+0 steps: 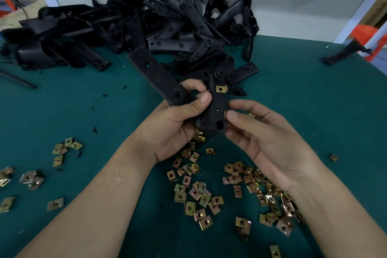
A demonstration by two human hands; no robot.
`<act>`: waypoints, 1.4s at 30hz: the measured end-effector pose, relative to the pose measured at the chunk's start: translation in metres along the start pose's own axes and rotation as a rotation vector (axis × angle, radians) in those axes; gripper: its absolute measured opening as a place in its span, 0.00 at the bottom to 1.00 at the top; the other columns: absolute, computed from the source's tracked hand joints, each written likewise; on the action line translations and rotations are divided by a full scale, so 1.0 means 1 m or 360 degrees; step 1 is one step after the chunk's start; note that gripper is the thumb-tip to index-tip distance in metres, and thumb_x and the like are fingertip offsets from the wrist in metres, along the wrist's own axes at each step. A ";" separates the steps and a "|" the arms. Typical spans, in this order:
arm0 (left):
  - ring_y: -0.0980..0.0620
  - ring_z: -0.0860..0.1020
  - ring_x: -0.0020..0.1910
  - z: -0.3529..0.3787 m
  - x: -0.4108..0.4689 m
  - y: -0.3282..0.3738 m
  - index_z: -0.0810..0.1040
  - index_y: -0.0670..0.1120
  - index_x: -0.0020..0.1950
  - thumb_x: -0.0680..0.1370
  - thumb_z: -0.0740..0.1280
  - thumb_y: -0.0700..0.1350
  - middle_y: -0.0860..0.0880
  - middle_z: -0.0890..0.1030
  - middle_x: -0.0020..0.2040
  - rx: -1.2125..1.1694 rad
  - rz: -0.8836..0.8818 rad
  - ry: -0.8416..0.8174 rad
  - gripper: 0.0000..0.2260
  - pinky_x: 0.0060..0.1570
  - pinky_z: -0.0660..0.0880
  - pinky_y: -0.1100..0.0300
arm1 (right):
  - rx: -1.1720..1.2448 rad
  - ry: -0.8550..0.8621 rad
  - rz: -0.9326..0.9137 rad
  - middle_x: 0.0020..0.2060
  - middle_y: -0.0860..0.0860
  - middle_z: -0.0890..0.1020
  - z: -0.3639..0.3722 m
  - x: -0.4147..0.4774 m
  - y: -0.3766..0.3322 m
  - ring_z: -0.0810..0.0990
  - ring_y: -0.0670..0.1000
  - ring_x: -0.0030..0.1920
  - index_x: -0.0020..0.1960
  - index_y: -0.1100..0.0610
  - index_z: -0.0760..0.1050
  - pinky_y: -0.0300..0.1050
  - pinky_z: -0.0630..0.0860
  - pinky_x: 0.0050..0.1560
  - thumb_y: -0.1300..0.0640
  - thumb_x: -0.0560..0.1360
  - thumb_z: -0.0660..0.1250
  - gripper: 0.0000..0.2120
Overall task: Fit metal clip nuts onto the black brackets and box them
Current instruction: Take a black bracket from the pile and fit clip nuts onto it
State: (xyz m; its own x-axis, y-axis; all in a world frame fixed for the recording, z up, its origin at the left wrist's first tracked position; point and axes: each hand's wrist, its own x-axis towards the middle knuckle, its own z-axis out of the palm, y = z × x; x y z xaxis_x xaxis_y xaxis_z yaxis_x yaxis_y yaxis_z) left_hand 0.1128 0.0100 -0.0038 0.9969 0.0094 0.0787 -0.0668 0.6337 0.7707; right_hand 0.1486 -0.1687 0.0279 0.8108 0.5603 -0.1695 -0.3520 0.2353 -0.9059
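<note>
My left hand (178, 125) grips a black bracket (159, 75) above the green table, thumb across its bend. One brass clip nut (221, 89) sits fitted on the bracket's upper right edge. My right hand (266, 140) pinches a second clip nut (225, 114) between thumb and forefinger against the bracket's lower right edge; only a sliver of that nut shows. Several loose clip nuts (201, 195) lie scattered on the table below my hands. A big heap of black brackets (146, 25) lies at the back. No box is in view.
The green table mat (303, 90) ends at a grey wall behind. More clip nuts (60, 151) lie at the left. A single black part (343, 54) lies at the far right, a black rod (18, 80) at the far left.
</note>
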 end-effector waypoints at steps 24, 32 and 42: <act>0.47 0.82 0.47 0.001 -0.003 -0.005 0.76 0.47 0.43 0.76 0.68 0.37 0.45 0.83 0.47 0.0192 0.0146 0.0060 0.06 0.48 0.81 0.55 | -0.0199 0.0042 -0.0048 0.44 0.54 0.83 0.002 0.002 0.014 0.79 0.49 0.47 0.55 0.57 0.81 0.42 0.75 0.51 0.54 0.63 0.76 0.21; 0.48 0.84 0.48 0.001 -0.003 -0.003 0.80 0.50 0.44 0.75 0.69 0.39 0.45 0.85 0.50 0.0129 0.0139 0.0049 0.05 0.46 0.82 0.54 | -0.0137 0.0058 -0.0078 0.46 0.53 0.86 -0.002 0.005 0.010 0.81 0.47 0.45 0.56 0.57 0.80 0.40 0.79 0.48 0.55 0.67 0.74 0.19; 0.49 0.84 0.47 -0.002 -0.003 -0.002 0.82 0.52 0.46 0.72 0.72 0.42 0.47 0.85 0.51 0.0109 0.0115 0.0052 0.05 0.47 0.83 0.53 | -0.0164 -0.0005 -0.0189 0.50 0.56 0.86 -0.003 0.006 0.016 0.82 0.52 0.51 0.57 0.57 0.81 0.50 0.78 0.62 0.56 0.69 0.74 0.17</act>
State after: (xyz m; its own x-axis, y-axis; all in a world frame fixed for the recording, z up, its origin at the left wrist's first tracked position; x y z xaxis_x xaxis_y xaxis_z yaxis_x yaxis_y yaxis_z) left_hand 0.1104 0.0105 -0.0068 0.9901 0.0794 0.1160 -0.1405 0.5762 0.8051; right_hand 0.1494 -0.1640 0.0115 0.8422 0.5361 -0.0577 -0.2037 0.2173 -0.9546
